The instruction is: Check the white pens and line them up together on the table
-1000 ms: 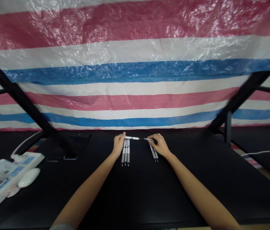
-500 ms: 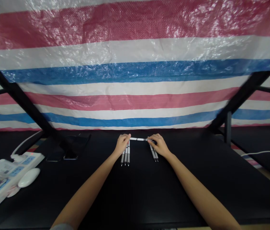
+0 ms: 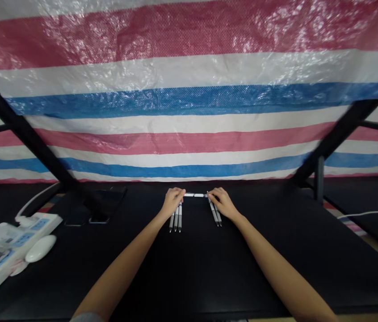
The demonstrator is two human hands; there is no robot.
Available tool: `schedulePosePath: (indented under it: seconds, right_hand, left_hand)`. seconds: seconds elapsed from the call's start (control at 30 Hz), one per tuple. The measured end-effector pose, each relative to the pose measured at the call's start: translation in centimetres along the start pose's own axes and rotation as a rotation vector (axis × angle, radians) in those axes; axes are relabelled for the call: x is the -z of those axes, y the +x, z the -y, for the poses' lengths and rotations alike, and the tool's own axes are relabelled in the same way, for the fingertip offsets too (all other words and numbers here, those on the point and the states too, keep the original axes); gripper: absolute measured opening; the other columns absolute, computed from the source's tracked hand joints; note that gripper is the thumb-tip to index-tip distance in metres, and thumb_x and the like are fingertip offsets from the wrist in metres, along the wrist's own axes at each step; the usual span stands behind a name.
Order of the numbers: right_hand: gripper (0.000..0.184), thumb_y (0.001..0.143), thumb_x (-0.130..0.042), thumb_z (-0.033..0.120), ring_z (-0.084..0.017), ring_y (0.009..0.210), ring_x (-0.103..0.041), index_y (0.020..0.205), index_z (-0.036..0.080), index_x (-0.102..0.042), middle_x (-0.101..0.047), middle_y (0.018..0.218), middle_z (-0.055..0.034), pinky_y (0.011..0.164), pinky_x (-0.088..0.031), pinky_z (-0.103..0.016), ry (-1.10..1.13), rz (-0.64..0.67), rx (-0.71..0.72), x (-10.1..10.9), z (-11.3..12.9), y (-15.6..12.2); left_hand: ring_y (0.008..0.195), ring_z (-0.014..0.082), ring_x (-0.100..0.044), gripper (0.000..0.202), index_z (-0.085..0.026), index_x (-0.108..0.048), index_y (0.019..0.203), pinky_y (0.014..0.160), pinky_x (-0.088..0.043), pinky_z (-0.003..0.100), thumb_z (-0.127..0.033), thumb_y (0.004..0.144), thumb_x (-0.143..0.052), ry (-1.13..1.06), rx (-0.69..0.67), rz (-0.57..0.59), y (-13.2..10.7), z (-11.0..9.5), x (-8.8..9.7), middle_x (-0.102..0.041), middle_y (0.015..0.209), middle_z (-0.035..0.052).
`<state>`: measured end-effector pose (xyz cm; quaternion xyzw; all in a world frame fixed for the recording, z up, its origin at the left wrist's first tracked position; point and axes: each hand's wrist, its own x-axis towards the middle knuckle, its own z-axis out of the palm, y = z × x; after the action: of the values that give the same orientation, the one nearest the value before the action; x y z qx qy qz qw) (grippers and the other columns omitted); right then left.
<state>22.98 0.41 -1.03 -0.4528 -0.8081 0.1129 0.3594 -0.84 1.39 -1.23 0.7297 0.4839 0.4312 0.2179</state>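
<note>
At the far side of the black counter (image 3: pixel 202 268), a white pen (image 3: pixel 196 195) is held crosswise, its ends pinched by the left hand (image 3: pixel 173 201) and right hand (image 3: pixel 223 202); a striped sheet (image 3: pixel 189 144) is hung behind.

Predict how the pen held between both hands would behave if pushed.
The pen is probably stiff, running straight between the left hand and the right hand. It looks slim, so likely light. It also seems rounded, so it might roll if pushed sideways.

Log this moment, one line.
Left grip: white pen, one end | right grip: its other end | by left: three pens | by right: two pens
</note>
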Motion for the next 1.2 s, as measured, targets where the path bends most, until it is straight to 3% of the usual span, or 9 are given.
schedulePosePath:
  seconds: [0.37, 0.57, 0.63, 0.77, 0.9, 1.07, 1.2]
  right_hand:
    - [0.043, 0.092, -0.034, 0.047, -0.019, 0.071, -0.051, 0.07, 0.02, -0.059, -0.061, 0.07, -0.0049, 0.067, -0.039, -0.031, 0.063, 0.019, -0.09, 0.1, -0.3, 0.1]
    - [0.043, 0.093, -0.033, 0.046, -0.019, 0.071, -0.05, 0.068, 0.02, -0.057, -0.061, 0.07, -0.0051, 0.066, -0.038, -0.032, 0.041, 0.02, -0.043, 0.1, -0.1, 0.1]
    - [0.042, 0.093, -0.033, 0.044, -0.019, 0.071, -0.05, 0.07, 0.02, -0.057, -0.062, 0.071, -0.0051, 0.067, -0.038, -0.032, 0.032, 0.015, -0.022, 0.1, 0.1, 0.1]
    - [0.039, 0.094, -0.034, 0.041, -0.02, 0.073, -0.049, 0.072, 0.02, -0.057, -0.062, 0.074, -0.0053, 0.069, -0.037, -0.033, 0.002, 0.008, 0.0, 0.1, 0.3, 0.0]
    - [0.038, 0.094, -0.034, 0.041, -0.02, 0.075, -0.05, 0.073, 0.02, -0.058, -0.063, 0.077, -0.0054, 0.071, -0.037, -0.033, -0.025, 0.006, -0.013, 0.1, 0.3, 0.0]
    - [0.037, 0.094, -0.034, 0.04, -0.02, 0.076, -0.05, 0.075, 0.02, -0.059, -0.064, 0.079, -0.0053, 0.072, -0.037, -0.034, -0.022, 0.005, -0.022, 0.1, 0.3, -0.1]
    - [0.038, 0.094, -0.034, 0.041, -0.02, 0.075, -0.05, 0.074, 0.02, -0.058, -0.064, 0.078, -0.0051, 0.071, -0.037, -0.033, -0.013, -0.003, -0.028, 0.1, 0.3, 0.0]
  left_hand:
    - [0.092, 0.0194, -0.058, 0.009, -0.021, -0.065, 0.083, 0.088, -0.04, 0.035, -0.026, 0.079, -0.059, -0.022, -0.066, -0.046, 0.0, 0.4, -0.4, -0.065, 0.094, 0.0038]
    - [0.093, 0.0199, -0.056, 0.02, -0.025, -0.065, 0.095, 0.09, -0.039, 0.037, -0.023, 0.074, -0.064, -0.017, -0.018, -0.048, -0.3, -0.6, 0.0, -0.063, 0.1, 0.0015]
    - [0.094, 0.02, -0.056, 0.012, -0.025, -0.066, 0.088, 0.089, -0.038, 0.037, -0.028, 0.08, -0.058, 0.01, 0.031, -0.082, -0.3, -0.8, 0.1, -0.063, 0.098, 0.0014]
    - [0.099, 0.0216, -0.053, 0.033, -0.021, -0.065, 0.065, 0.09, -0.036, 0.039, -0.034, 0.088, -0.046, 0.107, 0.11, -0.081, -0.3, -0.9, 0.0, -0.063, 0.098, 0.0019]
    - [0.1, 0.0226, -0.052, 0.04, -0.019, -0.061, 0.053, 0.091, -0.033, 0.041, -0.036, 0.087, -0.049, 0.164, 0.13, -0.024, -0.3, -1.1, -0.1, -0.062, 0.1, 0.0013]
    - [0.099, 0.0213, -0.052, 0.033, -0.02, -0.063, 0.056, 0.09, -0.035, 0.039, -0.033, 0.084, -0.054, 0.145, 0.101, -0.027, -0.2, -0.7, -0.1, -0.062, 0.1, 0.0015]
    - [0.098, 0.0205, -0.054, 0.014, -0.022, -0.067, 0.068, 0.09, -0.037, 0.038, -0.03, 0.078, -0.062, 0.087, 0.073, -0.053, -0.2, -0.3, -0.1, -0.062, 0.101, 0.0019]
